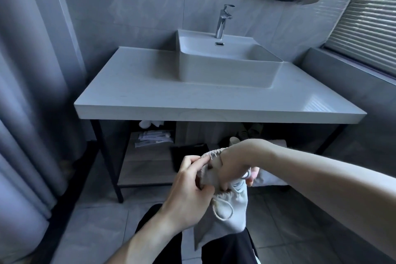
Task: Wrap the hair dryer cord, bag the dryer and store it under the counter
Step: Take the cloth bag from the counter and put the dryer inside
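Observation:
A light cloth drawstring bag (230, 216) hangs in front of me, below the counter's front edge. My left hand (188, 191) pinches the gathered rim of the bag on its left side. My right hand (237, 163) reaches into or over the bag's mouth from the right, fingers curled around the fabric and a cord loop. The hair dryer itself is hidden; I cannot tell whether it is inside the bag. A drawstring loop (222, 210) dangles against the bag's front.
The white counter (214, 100) carries a square basin (227, 66) with a chrome tap (224, 21). Under it, a wooden shelf (147, 169) on black legs holds small packets, a black item (188, 152) and white towels (270, 176). A curtain hangs left, blinds right.

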A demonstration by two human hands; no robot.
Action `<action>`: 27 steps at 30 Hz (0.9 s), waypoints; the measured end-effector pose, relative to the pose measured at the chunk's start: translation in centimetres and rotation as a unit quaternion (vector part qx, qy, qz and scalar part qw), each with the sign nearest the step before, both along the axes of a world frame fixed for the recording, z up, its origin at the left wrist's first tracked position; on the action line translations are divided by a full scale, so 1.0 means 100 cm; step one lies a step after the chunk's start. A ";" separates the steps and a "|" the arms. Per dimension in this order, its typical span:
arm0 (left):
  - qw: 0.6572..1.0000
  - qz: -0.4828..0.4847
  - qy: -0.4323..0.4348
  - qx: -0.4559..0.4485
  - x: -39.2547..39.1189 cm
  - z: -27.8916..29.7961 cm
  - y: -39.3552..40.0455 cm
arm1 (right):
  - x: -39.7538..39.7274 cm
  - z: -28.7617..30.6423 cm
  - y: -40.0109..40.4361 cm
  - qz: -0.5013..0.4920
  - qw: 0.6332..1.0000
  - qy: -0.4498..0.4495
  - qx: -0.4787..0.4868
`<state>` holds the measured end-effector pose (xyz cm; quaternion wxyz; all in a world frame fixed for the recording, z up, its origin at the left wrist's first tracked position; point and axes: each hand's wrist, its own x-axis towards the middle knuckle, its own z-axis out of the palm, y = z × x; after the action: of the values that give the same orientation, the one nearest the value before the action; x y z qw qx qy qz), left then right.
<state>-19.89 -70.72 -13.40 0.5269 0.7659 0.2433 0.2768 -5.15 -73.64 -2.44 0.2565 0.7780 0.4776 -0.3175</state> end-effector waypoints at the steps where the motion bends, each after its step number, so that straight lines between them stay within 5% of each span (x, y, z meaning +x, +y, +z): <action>1: 1.000 0.006 -0.005 -0.006 0.001 0.000 0.000 | 0.001 -0.004 0.000 -0.003 1.000 0.001 -0.005; 14: 0.997 -0.014 -0.031 -0.072 -0.002 -0.002 -0.005 | -0.005 -0.031 -0.005 0.012 1.000 0.005 -0.014; 19: 0.998 0.012 -0.032 -0.060 -0.009 -0.004 -0.007 | 0.009 -0.026 -0.013 -0.006 0.998 -0.061 0.017; 24: 0.996 0.029 -0.038 -0.076 -0.010 -0.004 -0.004 | 0.021 -0.052 -0.029 0.046 0.987 -0.064 0.141; 27: 0.992 0.047 -0.053 -0.101 -0.011 -0.004 0.004 | 0.030 -0.051 -0.041 0.007 0.964 0.021 0.267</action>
<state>-21.00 -70.32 -13.82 0.6001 0.6805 0.2776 0.3158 -2.11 -77.78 -7.51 0.0320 0.8081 0.5557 -0.1929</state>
